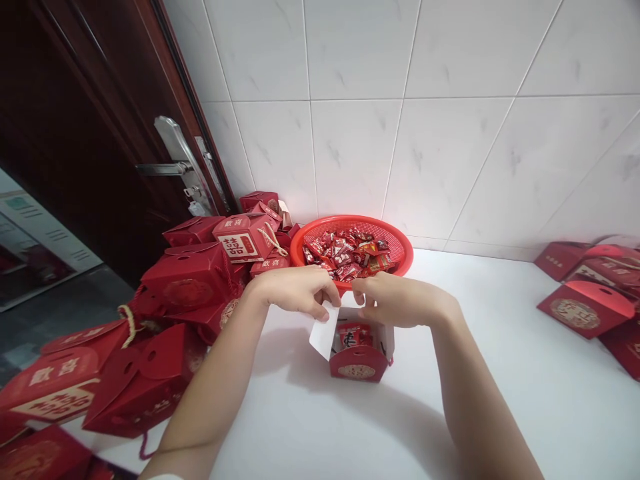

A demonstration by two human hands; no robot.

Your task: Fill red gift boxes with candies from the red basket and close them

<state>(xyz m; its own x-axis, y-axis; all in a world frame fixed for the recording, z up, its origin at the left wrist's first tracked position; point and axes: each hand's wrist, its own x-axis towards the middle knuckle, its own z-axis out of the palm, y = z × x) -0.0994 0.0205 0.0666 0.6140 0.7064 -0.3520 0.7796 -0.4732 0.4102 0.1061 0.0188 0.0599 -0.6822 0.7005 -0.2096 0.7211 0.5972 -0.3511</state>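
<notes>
A small red gift box with a gold round emblem stands upright on the white table, its top open and its white inner side showing. Inside lie red-wrapped candies. My left hand pinches the box's left flap between thumb and fingers. At the box's back right, my right hand has its fingers curled onto the upper edge, partly hiding it. Just behind both hands sits a red plastic basket full of wrapped candies.
Closed red gift boxes, some with rope handles, are piled at the left. More red boxes stand at the right edge of the white table. A tiled wall rises behind; a dark door with a metal handle is at the left.
</notes>
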